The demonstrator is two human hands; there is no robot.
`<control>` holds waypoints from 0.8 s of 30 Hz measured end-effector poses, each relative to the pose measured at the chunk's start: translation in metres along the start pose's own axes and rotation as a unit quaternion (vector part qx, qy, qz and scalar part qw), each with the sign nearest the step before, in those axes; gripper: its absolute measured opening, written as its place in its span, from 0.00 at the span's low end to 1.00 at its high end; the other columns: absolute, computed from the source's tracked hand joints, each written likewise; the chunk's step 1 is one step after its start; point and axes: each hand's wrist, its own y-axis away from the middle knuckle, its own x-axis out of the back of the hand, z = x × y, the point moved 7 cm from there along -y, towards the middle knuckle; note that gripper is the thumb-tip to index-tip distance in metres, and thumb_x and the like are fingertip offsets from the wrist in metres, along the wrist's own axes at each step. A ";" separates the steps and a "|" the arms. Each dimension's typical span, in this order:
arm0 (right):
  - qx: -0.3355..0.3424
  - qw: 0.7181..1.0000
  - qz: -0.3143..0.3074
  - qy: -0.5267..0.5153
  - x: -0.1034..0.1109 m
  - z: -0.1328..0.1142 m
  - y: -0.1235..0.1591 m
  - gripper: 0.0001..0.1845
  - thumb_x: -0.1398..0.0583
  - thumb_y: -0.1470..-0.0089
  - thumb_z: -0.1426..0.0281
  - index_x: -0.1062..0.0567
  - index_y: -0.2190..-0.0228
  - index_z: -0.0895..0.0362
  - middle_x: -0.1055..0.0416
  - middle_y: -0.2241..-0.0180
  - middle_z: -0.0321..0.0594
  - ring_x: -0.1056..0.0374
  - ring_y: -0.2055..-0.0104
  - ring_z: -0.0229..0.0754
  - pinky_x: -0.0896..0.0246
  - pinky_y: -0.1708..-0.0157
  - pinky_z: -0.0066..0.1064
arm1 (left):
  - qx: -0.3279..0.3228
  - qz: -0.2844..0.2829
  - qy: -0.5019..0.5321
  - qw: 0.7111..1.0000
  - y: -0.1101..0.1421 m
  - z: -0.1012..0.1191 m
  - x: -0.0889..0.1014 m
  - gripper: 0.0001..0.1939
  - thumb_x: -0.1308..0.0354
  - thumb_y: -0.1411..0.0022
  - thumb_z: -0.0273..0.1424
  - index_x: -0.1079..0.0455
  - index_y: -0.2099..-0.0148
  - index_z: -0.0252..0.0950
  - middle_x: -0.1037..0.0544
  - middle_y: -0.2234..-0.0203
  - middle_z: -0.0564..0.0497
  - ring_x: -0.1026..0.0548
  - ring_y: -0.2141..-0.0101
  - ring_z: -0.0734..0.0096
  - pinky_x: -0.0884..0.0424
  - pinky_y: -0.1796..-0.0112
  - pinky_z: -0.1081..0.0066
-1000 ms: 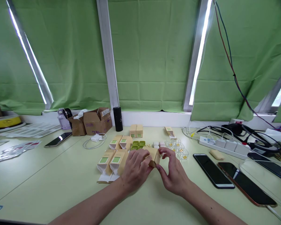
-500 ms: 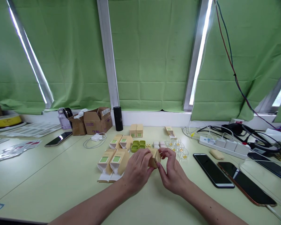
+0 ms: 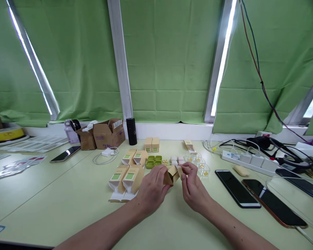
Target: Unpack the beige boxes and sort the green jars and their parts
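Tan cardboard box [image 3: 171, 174], small, light and easy to crush, sits just above the tabletop [image 3: 67, 194], held by its sides in the left hand [image 3: 152, 189] while the right hand [image 3: 194, 189] pinches its open flap.

My only view sits on the head, facing forward and down across the table [image 3: 54, 194], hands close below.
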 end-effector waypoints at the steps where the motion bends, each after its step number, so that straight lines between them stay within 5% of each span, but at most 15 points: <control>1: -0.006 1.000 0.009 -0.005 0.002 0.002 -0.001 0.13 0.56 0.29 0.71 0.49 0.45 0.52 0.32 0.52 0.49 0.28 0.55 0.46 0.27 0.54 0.46 | 0.005 0.001 0.005 1.000 0.000 -0.002 -0.001 0.28 0.37 0.38 0.25 0.43 0.39 0.39 0.26 0.47 0.38 0.25 0.46 0.48 0.22 0.53 0.51; 5: 0.009 0.999 0.047 0.006 0.012 0.003 -0.005 0.16 0.52 0.30 0.72 0.48 0.44 0.52 0.32 0.48 0.52 0.29 0.50 0.48 0.28 0.52 0.48 | 0.024 0.005 0.024 0.999 0.003 -0.009 -0.005 0.28 0.37 0.36 0.28 0.43 0.38 0.38 0.25 0.47 0.38 0.25 0.46 0.49 0.23 0.50 0.51; 10: 0.140 0.980 0.102 0.093 0.031 -0.030 -0.005 0.20 0.45 0.37 0.78 0.40 0.45 0.52 0.36 0.46 0.53 0.36 0.42 0.54 0.34 0.45 0.55 | 0.047 0.005 0.040 0.998 0.004 -0.014 -0.008 0.26 0.38 0.35 0.29 0.42 0.38 0.40 0.25 0.47 0.39 0.24 0.47 0.51 0.23 0.51 0.51; 17: 0.267 0.951 -0.004 0.154 0.006 -0.068 0.006 0.15 0.46 0.39 0.82 0.31 0.53 0.57 0.28 0.58 0.50 0.31 0.55 0.51 0.30 0.57 0.45 | 0.027 -0.017 0.060 0.998 0.000 -0.010 -0.008 0.21 0.43 0.34 0.24 0.38 0.41 0.41 0.26 0.46 0.42 0.25 0.47 0.56 0.23 0.49 0.53; 24: 0.238 0.957 0.007 0.165 0.005 -0.047 -0.002 0.18 0.49 0.37 0.82 0.32 0.50 0.56 0.26 0.56 0.49 0.30 0.54 0.49 0.29 0.55 0.42 | 0.030 -0.018 0.078 0.996 0.002 -0.010 -0.010 0.26 0.44 0.32 0.24 0.40 0.35 0.42 0.28 0.43 0.42 0.28 0.41 0.55 0.27 0.42 0.51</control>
